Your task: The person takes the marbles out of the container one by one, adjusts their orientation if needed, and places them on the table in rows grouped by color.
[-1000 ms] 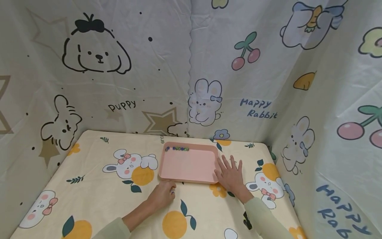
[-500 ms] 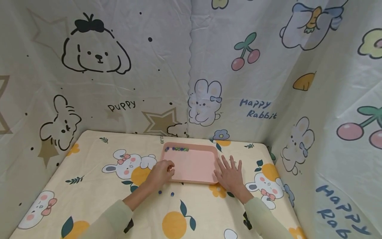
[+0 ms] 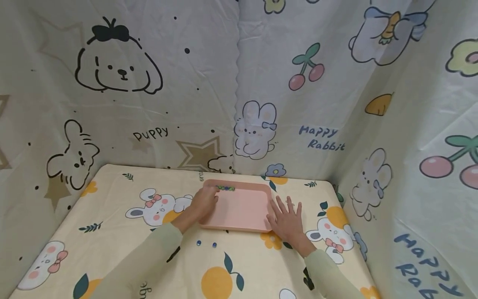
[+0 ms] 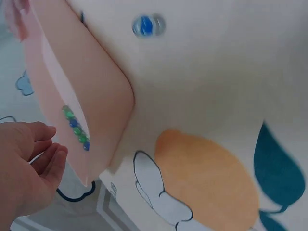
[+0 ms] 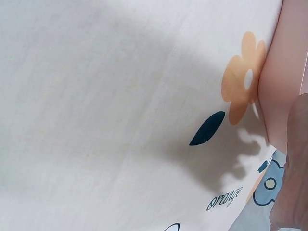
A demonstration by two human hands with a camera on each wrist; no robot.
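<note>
A pink tray [image 3: 242,214] lies at the far middle of the table. Over its far left corner is my left hand [image 3: 204,203], reaching in, with bent fingers and thumb close together in the left wrist view [image 4: 31,166]; I cannot tell whether a marble is between them. Green and blue glass marbles [image 4: 76,127] run in a row along the tray's far wall, partly hidden by that hand in the head view. On the cloth in front of the tray lie two blue marbles [image 3: 198,243]. My right hand [image 3: 288,222], fingers spread, rests against the tray's right rim.
A cream cloth [image 3: 254,265] printed with oranges, rabbits and flowers covers the table. Patterned white curtains [image 3: 209,91] hang at the back and both sides, close behind the tray.
My left hand has moved from the cloth before the tray, forward over its left rim to the far left corner, uncovering two marbles on the cloth. The right hand stays put.
</note>
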